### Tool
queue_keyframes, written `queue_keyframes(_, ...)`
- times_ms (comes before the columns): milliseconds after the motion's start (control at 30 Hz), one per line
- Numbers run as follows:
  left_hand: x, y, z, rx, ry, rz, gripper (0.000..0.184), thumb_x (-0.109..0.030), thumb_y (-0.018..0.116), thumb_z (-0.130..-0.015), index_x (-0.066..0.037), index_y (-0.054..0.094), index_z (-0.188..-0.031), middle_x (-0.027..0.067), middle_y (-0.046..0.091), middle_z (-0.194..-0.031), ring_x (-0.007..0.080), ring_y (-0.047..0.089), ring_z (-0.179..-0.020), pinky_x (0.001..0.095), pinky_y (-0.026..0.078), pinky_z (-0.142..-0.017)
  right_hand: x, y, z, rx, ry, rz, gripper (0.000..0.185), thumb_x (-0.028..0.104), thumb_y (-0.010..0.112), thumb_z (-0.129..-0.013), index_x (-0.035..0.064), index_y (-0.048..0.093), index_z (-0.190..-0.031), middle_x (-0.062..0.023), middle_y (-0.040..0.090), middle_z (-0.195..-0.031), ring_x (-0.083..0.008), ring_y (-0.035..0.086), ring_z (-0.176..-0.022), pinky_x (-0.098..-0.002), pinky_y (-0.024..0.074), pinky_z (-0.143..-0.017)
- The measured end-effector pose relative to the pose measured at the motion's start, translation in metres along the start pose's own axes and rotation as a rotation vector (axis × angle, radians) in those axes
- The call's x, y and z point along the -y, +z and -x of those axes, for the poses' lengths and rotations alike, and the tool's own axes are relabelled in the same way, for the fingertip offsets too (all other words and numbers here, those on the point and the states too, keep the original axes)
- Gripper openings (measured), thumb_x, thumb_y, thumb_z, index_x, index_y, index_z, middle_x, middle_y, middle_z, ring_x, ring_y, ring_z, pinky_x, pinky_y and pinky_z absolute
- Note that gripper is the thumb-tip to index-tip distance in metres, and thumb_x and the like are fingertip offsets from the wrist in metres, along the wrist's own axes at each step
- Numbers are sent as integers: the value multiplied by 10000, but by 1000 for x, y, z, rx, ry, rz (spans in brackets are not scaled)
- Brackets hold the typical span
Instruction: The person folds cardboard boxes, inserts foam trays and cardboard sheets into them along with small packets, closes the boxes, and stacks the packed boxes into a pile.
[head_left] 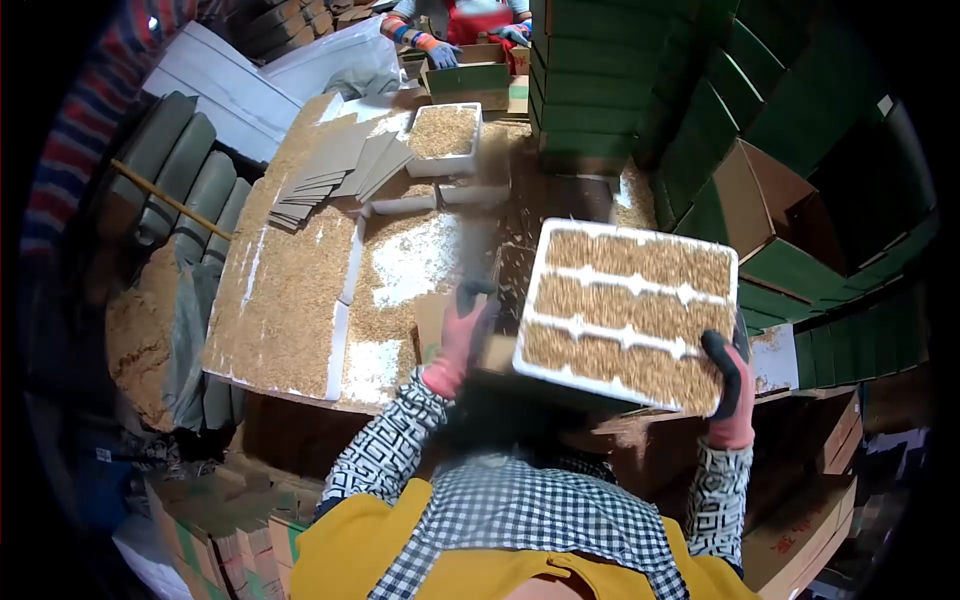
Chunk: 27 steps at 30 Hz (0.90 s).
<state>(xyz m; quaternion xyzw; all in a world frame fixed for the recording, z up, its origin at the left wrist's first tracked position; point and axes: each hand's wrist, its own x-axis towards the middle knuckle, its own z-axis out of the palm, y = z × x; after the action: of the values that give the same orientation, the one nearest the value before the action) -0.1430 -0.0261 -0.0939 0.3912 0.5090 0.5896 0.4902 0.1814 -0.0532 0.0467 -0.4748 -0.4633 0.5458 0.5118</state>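
Observation:
A white foam tray (627, 318), its rows filled with tan shavings or husks, is tilted up at the right of centre. My right hand (733, 390), in a pink glove with dark fingertips, grips its lower right edge. My left hand (463, 335), gloved alike, is apart from the tray's left side. It is beside an upright cardboard flap (430, 322), and its fingers are blurred. Below the tray a box edge (497, 354) shows, mostly hidden.
Loose shavings cover the worktable (270, 300) on the left, with grey cardboard sheets (335, 170) on it. Another filled foam tray (443, 140) stands farther back. Green cartons (590, 90) are stacked at right, one open carton (790, 215) among them. Across the table, a co-worker's gloved hand (442, 54) touches a box (467, 85).

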Motion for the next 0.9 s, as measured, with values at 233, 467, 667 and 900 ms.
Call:
queue_keyframes(233,30,-55,-24,74,-232,753,293,-269,512,-960,-27,598,-1100,99,612,-1003,201,615,-907,339,549,-757,-56,48,-11,39,382,-93,654,88,589,-872,28,263,-1435,-111,545,-1221,-165,564,-1034,-280,469,-894)
queue_keyframes(467,87,-66,-247,416,-61,-714,451,-327,655,-834,-9,598,-1149,85,669,-918,186,618,-775,302,493,-692,-108,59,-25,-16,253,1115,725,288,606,-849,-103,292,-1372,-289,573,-1145,-386,568,-1067,-411,450,-921)
queue_keyframes(667,129,47,-273,1033,502,-1595,894,-513,671,-746,-160,278,-1467,205,187,-1526,430,202,-1387,516,185,-1135,-80,79,-15,-98,-76,1108,606,225,669,-803,-19,429,-1303,-271,492,-1237,-391,506,-1135,-413,428,-969)
queue_keyframes(900,190,17,-275,1263,544,-1659,650,-239,510,-847,-189,298,-1459,284,214,-1485,501,281,-1322,529,231,-1108,-69,-8,6,-463,-278,988,461,133,661,-775,51,546,-1214,-164,562,-1217,-366,560,-1070,-403,480,-900)
